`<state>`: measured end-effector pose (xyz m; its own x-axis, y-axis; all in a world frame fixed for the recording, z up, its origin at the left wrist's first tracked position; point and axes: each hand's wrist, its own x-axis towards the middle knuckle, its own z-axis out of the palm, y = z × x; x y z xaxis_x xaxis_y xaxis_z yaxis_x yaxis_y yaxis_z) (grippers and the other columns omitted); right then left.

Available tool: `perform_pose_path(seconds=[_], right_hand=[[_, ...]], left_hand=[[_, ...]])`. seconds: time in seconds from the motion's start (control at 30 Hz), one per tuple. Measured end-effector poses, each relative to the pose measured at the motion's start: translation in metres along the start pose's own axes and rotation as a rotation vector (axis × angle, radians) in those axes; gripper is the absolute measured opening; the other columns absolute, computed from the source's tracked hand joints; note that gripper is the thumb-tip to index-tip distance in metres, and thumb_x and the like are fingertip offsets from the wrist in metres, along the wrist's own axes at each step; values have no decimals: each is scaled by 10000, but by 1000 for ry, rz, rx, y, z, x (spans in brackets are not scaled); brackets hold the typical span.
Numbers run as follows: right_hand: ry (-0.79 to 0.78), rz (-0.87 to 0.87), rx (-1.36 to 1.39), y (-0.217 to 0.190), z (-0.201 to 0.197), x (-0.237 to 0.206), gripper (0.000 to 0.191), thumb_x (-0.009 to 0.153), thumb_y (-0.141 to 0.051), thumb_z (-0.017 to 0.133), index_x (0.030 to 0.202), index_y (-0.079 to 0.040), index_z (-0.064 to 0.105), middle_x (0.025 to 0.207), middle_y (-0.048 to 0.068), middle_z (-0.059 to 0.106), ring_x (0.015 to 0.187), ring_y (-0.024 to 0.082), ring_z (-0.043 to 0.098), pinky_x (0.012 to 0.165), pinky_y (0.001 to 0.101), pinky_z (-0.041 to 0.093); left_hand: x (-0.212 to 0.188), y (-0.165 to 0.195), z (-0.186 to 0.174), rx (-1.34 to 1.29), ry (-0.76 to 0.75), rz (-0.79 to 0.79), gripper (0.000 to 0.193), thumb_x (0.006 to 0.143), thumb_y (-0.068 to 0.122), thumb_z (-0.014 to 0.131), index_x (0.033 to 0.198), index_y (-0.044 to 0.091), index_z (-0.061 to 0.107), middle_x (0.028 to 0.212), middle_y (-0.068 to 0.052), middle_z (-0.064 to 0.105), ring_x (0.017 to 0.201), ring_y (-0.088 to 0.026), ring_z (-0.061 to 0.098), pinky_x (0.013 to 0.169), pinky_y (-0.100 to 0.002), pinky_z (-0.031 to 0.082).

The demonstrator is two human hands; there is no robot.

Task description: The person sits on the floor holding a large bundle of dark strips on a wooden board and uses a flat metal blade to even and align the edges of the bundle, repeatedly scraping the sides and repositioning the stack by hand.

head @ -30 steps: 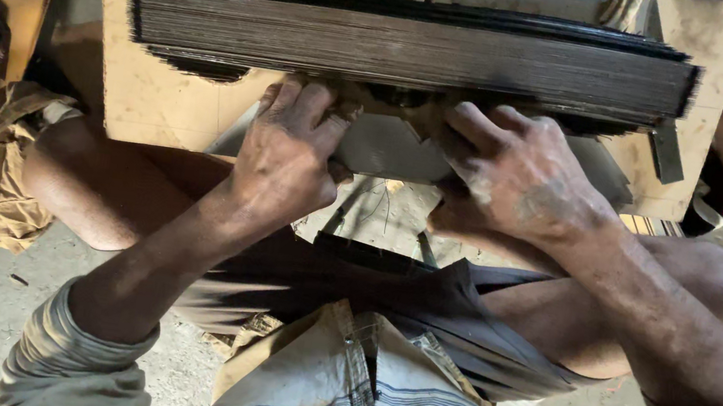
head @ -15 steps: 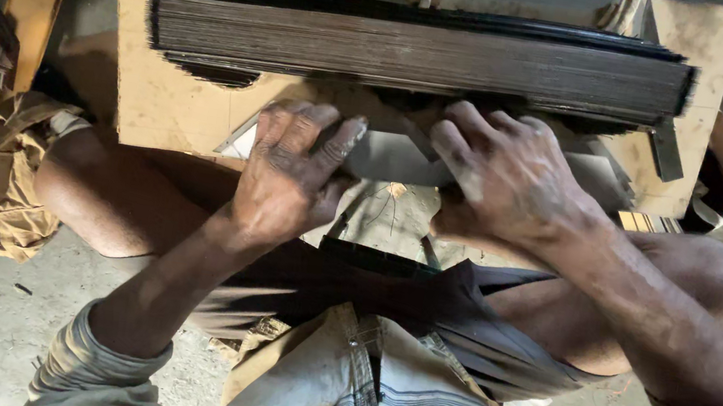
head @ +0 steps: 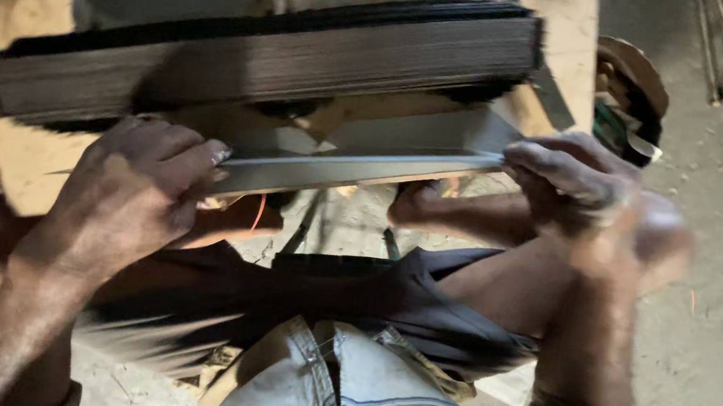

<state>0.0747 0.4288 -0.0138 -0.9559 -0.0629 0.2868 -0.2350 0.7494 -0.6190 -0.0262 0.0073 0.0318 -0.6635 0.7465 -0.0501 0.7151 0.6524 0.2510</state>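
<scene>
Head view: you now hold one thin grey sheet (head: 357, 169) by its two ends, drawn out from under the thick stack (head: 259, 61) of dark sheets that fills the upper left and centre of the frame. Half a second ago both hands lay side by side at the middle of the stack's lower edge, fingers pressed against it; now they are well apart. Your left hand (head: 132, 194), at lower left, curls its fingers over the sheet's left end. Your right hand (head: 572, 181), at centre right, pinches the right end between thumb and fingertips. The sheet runs between them, just below the stack and tilted up toward the right. The view has also swung, so the stack now slants across the frame where it lay level before. The board (head: 19, 155) under the stack shows at the left edge. Judging from this, one sheet is parted from the pile and carried by both hands, while the rest of the stack sits on the board.
</scene>
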Motion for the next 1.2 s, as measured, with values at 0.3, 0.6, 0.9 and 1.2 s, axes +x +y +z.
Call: perform_pose_path(seconds=[0.3, 0.6, 0.9, 1.2], right_hand=[[435, 94, 243, -30, 51, -9, 190, 952, 8, 838, 1110, -7, 733, 1030, 93, 759, 905, 148, 742, 810, 250, 607], [614, 218, 97, -5, 67, 13, 385, 994, -28, 849, 1304, 22, 627, 1266, 153, 677, 1104, 214, 725, 998, 302, 635], [556, 329, 80, 15, 84, 20, 220, 921, 40, 811, 1117, 34, 712, 1081, 88, 736, 930, 140, 702, 892, 268, 588], [553, 580, 272, 35, 89, 11, 236, 927, 31, 788, 1148, 63, 712, 1072, 76, 718, 972, 131, 663, 917, 273, 575]], left_hand=[[115, 91, 36, 68, 295, 420, 339, 987, 93, 612, 1294, -40, 665, 932, -67, 604, 866, -194, 603, 766, -327, 508], [158, 81, 18, -81, 476, 457, 101, 1044, 47, 702, 1121, -16, 719, 815, -44, 604, 731, -195, 621, 645, -363, 479], [203, 89, 37, -141, 572, 485, 199, 950, 121, 662, 1049, -50, 686, 845, -166, 704, 839, -312, 741, 769, -427, 609], [213, 83, 39, -142, 469, 470, 224, 1017, 142, 639, 1110, -61, 670, 882, -145, 682, 858, -298, 754, 803, -426, 640]])
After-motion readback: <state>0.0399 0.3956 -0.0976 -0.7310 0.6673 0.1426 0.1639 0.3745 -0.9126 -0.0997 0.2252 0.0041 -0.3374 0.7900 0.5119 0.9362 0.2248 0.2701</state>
